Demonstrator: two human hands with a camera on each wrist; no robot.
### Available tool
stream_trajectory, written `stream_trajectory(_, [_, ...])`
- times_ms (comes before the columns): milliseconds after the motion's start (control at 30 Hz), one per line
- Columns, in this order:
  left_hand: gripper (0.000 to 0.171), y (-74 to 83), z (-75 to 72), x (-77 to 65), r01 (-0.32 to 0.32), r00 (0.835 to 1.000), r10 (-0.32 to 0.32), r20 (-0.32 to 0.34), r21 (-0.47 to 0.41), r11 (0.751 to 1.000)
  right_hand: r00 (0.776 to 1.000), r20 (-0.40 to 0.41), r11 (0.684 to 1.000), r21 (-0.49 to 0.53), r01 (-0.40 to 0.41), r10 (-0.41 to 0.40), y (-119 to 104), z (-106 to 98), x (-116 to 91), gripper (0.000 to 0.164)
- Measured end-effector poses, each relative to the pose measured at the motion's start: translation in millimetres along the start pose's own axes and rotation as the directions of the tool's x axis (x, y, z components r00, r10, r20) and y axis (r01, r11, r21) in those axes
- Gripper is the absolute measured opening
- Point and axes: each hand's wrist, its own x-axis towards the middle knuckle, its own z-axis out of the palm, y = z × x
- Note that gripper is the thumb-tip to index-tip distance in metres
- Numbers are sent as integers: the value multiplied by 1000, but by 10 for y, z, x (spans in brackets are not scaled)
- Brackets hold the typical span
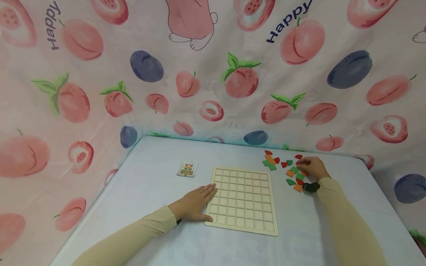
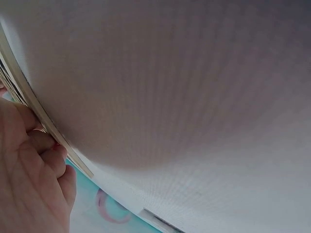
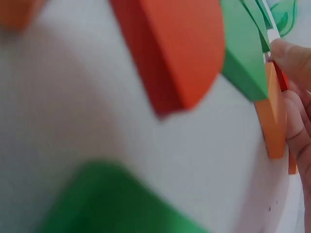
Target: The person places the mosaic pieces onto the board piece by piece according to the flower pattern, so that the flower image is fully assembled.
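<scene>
My left hand (image 1: pixel 194 203) rests with spread, extended fingers on the left edge of a wooden grid board (image 1: pixel 274 221), its thumb near the lower left corner. In the left wrist view the fingers (image 2: pixel 41 143) lie along the rim of the board (image 2: pixel 48 121). Over at the right, my right hand (image 1: pixel 313 168) is among loose coloured pieces. Its thumb and fingers pinch a red piece (image 3: pixel 281 76), mostly hidden by the fingertips. Close by lie an orange piece (image 3: pixel 272 114), a green piece (image 3: pixel 245 56) and a red quarter-round piece (image 3: pixel 187 48).
A small pattern card (image 1: pixel 187 169) with a flower picture lies beyond the board's upper left corner. A cluster of orange, green and red pieces (image 1: pixel 270 159) sits by the board's upper right corner. Fruit-printed cloth (image 1: pixel 213 74) hangs behind the white table (image 1: pixel 149 177).
</scene>
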Motion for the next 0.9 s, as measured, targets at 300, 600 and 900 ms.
stream_trajectory(300, [97, 5, 0, 3, 20, 1000, -20, 20, 20, 1000, 1000, -30, 1000, 30, -3, 4, 94, 6, -14, 39])
stream_trajectory(600, [98, 27, 10, 22, 32, 999, -34, 30, 40, 999, 1000, -21, 999, 33, -7, 7, 105, -25, -53, 37])
stream_trajectory(900, [98, 5, 24, 13, 26, 999, -28, 27, 46, 999, 993, -64, 995, -8, 97, -97, -11, -106, -65, 30])
